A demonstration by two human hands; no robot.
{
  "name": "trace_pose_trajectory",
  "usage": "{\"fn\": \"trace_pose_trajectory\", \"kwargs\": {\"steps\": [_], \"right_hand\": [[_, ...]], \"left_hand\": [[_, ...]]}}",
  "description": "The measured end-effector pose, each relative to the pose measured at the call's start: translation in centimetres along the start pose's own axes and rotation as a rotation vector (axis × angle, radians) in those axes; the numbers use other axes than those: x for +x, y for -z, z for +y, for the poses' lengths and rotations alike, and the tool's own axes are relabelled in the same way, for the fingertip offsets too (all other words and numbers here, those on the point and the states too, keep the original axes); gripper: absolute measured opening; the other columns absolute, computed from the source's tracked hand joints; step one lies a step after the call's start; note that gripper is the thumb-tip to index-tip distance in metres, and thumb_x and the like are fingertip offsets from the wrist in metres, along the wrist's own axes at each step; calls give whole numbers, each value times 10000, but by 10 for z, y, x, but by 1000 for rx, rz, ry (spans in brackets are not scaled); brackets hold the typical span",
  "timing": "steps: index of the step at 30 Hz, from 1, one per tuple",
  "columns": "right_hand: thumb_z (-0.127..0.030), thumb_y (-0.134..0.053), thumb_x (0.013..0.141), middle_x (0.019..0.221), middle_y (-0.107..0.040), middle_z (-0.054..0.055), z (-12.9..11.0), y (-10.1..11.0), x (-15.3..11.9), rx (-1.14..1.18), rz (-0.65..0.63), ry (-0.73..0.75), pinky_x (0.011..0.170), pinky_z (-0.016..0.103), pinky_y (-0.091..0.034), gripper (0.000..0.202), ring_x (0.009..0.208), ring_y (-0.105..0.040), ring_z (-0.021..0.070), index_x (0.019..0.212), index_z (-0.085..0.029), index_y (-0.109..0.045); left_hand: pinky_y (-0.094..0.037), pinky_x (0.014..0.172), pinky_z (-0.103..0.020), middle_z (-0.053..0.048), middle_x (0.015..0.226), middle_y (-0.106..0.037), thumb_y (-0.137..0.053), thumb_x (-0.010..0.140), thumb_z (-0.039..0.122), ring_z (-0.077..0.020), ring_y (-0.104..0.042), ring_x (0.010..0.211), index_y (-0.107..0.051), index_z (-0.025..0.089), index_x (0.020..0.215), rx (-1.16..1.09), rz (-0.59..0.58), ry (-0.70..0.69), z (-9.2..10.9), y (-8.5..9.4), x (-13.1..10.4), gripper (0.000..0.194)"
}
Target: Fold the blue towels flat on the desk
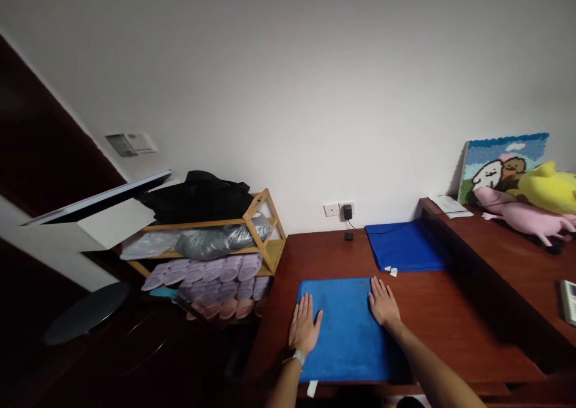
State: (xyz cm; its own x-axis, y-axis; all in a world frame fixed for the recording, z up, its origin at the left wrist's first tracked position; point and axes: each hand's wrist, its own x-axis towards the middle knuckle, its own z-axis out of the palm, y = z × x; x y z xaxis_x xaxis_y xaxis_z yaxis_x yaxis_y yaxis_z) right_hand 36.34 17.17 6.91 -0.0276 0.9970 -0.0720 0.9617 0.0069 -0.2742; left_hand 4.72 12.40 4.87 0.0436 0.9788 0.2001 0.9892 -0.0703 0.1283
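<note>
A blue folded cloth (346,330) lies flat near the front edge of the brown wooden desk (321,255), a white tag hanging from its lower left corner. My left hand (305,327) rests on its left edge with the fingers stretched out and the thumb apart. Across from it, my right hand (383,302) lies flat at the upper right edge, fingers extended. Neither hand grips anything. Farther back on the desk is a darker blue folded cloth (407,246) with white tags at its near edge.
A wooden rack (265,231) at the left holds a black bag (202,198), plastic-wrapped items and several slippers (225,270). A black adapter (347,212) is plugged in at the wall. On the raised right surface are plush toys (517,213) and a fluffy picture (504,159).
</note>
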Motion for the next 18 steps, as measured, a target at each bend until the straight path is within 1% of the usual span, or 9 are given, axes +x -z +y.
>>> {"fn": "trace_pose_trajectory", "kwargs": {"steps": [4,9,14,18], "right_hand": [[-416,-148,1050,1743,-175,28,-1,2,-22,18,12,-11,1311,433,-118,677,1617,-141,218,1663,-133,-189],[-434,-161,1045,1730,-217,35,-4,-4,-53,30,-11,-6,1312,455,-128,687,1613,-165,230,1658,-132,-226],[-424,-172,1039,1730,-206,21,-6,-2,-61,38,2,-5,1316,450,-117,682,1613,-162,220,1659,-147,-229],[-412,-188,1038,1724,-234,33,-8,4,-62,53,17,3,1318,447,-111,676,1613,-164,226,1654,-142,-248]], "left_hand": [[-291,1292,-492,-117,1702,-348,-262,1054,593,-266,-326,1574,-289,177,1649,-2,1,6,1,0,1,727],[-298,1288,-505,-133,1697,-358,-255,1053,580,-278,-321,1576,-314,158,1641,-3,15,4,0,-4,3,726],[-308,1281,-511,-121,1684,-393,-247,1054,582,-275,-330,1572,-296,186,1648,16,22,-1,-3,-9,6,716],[-306,1282,-512,-111,1677,-404,-254,1056,556,-276,-339,1568,-295,192,1648,42,1,0,-6,-5,8,697]]}}
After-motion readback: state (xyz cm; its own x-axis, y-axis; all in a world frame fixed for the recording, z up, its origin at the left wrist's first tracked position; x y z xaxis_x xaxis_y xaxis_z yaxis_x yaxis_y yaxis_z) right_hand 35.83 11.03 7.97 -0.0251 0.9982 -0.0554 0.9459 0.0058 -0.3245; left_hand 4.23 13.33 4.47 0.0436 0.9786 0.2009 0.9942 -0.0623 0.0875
